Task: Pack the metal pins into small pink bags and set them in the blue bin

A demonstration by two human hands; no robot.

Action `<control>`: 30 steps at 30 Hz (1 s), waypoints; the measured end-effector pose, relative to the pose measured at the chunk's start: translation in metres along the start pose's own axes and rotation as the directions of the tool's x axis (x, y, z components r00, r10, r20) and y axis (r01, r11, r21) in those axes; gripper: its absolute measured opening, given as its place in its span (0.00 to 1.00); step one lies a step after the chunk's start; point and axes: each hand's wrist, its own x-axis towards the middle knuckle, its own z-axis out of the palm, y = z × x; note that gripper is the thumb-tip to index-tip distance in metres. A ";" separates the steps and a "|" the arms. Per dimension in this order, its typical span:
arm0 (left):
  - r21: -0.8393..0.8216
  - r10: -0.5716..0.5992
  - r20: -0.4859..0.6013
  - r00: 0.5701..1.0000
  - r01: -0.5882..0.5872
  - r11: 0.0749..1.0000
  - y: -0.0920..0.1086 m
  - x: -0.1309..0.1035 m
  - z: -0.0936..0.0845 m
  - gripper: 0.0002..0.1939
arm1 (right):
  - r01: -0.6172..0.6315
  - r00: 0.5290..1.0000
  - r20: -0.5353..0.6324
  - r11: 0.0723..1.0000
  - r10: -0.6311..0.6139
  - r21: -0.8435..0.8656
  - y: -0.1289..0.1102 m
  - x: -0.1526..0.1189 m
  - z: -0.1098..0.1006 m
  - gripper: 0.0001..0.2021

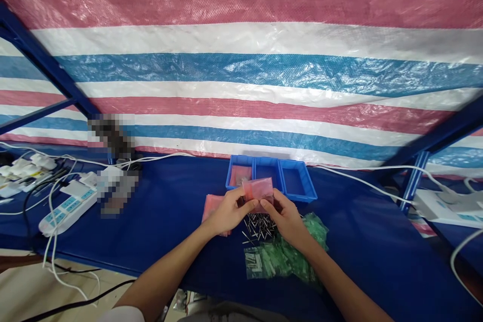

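Note:
A small pink plastic bag (pixel 258 189) is held up between my two hands over the table. My left hand (pixel 231 210) pinches its left side, thumb in front. At its lower right, my right hand (pixel 285 215) grips it the same way. Beneath the hands lies a loose pile of thin dark and silvery metal pieces (pixel 260 229), too small to name. Under my left wrist sits a stack of pink bags (pixel 212 204), partly hidden. Green-tinted clear bags (pixel 279 259) are heaped below and beside my right hand.
Behind my hands stand three joined blue trays (pixel 298 181); pink bags (pixel 240 175) lie in the left one. A white power strip (pixel 68 211) with cables is at left, another strip (pixel 449 206) at right. Striped sheeting (pixel 241 70) hangs behind the blue table (pixel 158 211).

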 end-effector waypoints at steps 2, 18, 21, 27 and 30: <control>0.020 0.004 -0.004 1.000 -0.003 1.000 -0.003 0.000 -0.001 0.23 | 0.018 1.000 -0.006 1.000 -0.018 -0.015 0.000 0.000 -0.001 0.13; 0.013 0.037 0.019 0.999 -0.038 0.999 -0.005 0.000 -0.001 0.22 | 0.006 0.999 -0.043 1.000 -0.005 0.007 -0.003 0.000 0.000 0.14; 0.006 0.029 0.013 0.999 -0.029 1.000 -0.005 0.000 -0.001 0.23 | 0.018 0.999 -0.037 1.000 -0.018 -0.001 -0.001 0.000 0.000 0.13; -0.020 -0.044 -0.010 0.999 0.044 0.999 -0.002 0.000 0.001 0.23 | -0.006 1.000 -0.028 1.000 0.005 -0.015 0.002 0.001 -0.001 0.13; -0.029 -0.048 -0.022 0.999 0.048 0.998 0.000 0.001 0.001 0.21 | -0.011 0.998 -0.054 1.000 0.011 0.001 0.003 0.001 -0.001 0.13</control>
